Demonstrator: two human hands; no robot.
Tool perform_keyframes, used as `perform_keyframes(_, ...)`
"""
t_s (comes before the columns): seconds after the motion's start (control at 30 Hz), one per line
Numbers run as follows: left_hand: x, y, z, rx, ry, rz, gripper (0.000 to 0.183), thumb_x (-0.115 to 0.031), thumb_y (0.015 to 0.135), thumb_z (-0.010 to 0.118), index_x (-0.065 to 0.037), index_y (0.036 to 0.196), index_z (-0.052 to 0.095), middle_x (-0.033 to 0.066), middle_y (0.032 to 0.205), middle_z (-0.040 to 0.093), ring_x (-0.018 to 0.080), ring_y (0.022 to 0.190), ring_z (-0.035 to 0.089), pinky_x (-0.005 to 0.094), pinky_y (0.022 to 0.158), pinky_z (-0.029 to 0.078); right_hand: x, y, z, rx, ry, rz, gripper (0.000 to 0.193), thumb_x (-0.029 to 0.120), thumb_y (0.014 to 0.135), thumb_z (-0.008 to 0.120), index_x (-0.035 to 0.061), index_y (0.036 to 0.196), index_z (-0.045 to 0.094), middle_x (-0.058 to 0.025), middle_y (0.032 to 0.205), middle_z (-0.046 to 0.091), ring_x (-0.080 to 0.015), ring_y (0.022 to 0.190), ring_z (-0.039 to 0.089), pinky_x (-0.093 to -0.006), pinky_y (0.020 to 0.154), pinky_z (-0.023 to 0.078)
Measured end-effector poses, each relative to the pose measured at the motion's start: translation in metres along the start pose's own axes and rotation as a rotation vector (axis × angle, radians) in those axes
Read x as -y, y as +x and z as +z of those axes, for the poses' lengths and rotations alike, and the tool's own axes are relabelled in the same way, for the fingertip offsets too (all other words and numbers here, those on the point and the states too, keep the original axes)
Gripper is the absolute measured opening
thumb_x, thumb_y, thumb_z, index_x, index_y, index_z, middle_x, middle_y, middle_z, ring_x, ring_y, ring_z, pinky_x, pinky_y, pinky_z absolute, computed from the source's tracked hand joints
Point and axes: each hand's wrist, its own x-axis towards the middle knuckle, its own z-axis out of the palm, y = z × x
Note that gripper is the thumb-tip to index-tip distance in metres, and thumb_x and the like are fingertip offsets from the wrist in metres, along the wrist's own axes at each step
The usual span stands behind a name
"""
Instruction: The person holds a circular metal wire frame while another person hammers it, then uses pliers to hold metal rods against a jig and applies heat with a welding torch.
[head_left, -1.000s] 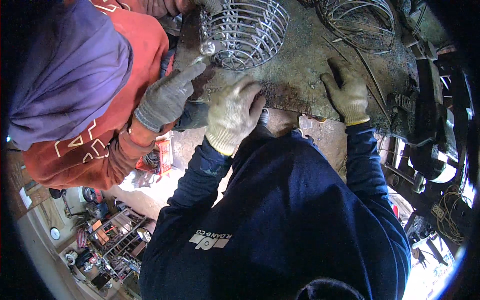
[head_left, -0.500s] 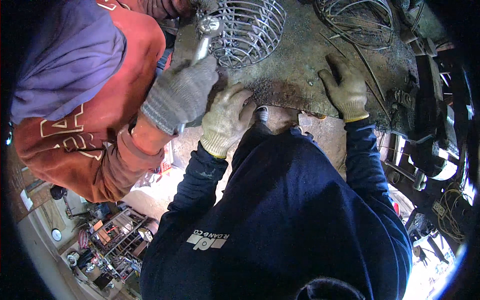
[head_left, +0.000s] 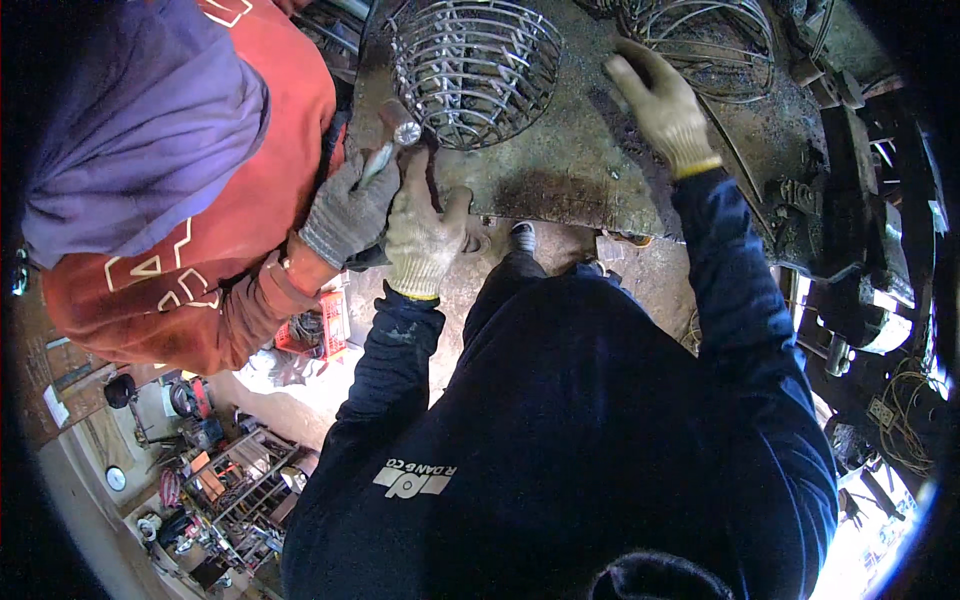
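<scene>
Right hand (head_left: 662, 108) moved nearer the wire coil (head_left: 712, 50).

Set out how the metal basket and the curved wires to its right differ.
The metal basket has closely spaced bars; the curved wires leave wider gaps. The metal basket looks lighter grey, the curved wires darker. The metal basket lies nearer the hammer, the curved wires nearer the right hand. Both have rounded outlines and lie on the worktable.
</scene>
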Motion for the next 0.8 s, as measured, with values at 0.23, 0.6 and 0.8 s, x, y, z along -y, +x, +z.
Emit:
perform_keyframes(0.23, 0.014, 0.026, 0.014, -0.062, -0.048, -0.051, 0.083, -0.033, 0.088, 0.076, 0.005, 0.150, 0.038, 0.0360, 0.144, 0.050, 0.0495, 0.132, 0.052, 0.0464, 0.110, 0.044, 0.066, 0.092, 0.041, 0.206, -0.272, 0.004, 0.089, 0.074, 0.098, 0.043, -0.0047, 0.137, 0.059, -0.0314, 0.136, 0.060, -0.0455, 0.134, 0.051, -0.0475, 0.110, 0.041)
perform_keyframes(0.6, 0.030, 0.044, 0.046, -0.250, -0.042, -0.059, 0.078, -0.045, 0.071, 0.090, -0.004, 0.126, 0.055, 0.0239, 0.119, 0.061, 0.0470, 0.113, 0.060, 0.0538, 0.094, 0.052, 0.040, 0.150, 0.103, 0.520, -0.038, -0.224, 0.075, 0.065, 0.101, 0.048, 0.0022, 0.141, 0.058, -0.0210, 0.146, 0.057, -0.0393, 0.133, 0.051, -0.0441, 0.112, 0.034)
perform_keyframes(0.8, 0.017, 0.052, 0.030, -0.154, -0.028, -0.244, 0.079, -0.049, 0.065, 0.093, -0.006, 0.123, 0.059, 0.0226, 0.123, 0.060, 0.0456, 0.113, 0.061, 0.0535, 0.094, 0.053, 0.070, 0.143, 0.095, 0.505, -0.088, 0.080, 0.077, 0.063, 0.098, 0.056, 0.0006, 0.143, 0.055, -0.0235, 0.147, 0.055, -0.0374, 0.132, 0.052, -0.0435, 0.109, 0.039)
